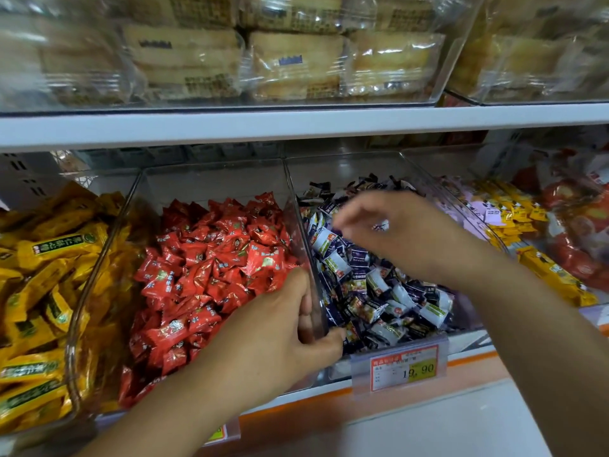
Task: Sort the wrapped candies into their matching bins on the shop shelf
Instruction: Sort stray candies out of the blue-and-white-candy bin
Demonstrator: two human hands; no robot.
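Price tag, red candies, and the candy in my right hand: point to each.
price tag (pixel 403 369), head view, printed price.
red candies (pixel 211 268), head view, pile middle.
candy (pixel 380 225), head view, wrapper in right hand (pixel 408 235).

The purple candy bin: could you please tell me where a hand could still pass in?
Bare floor lies at the back, between the purple pile and the rear wall. The red bin has the same gap behind its pile. The fronts are crowded; the left hand grips the divider.

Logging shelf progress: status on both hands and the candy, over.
Left hand gripping clear bin wall between red candies and purple candies. Right hand over purple candies, holding one small wrapped candy. Nothing in the way.
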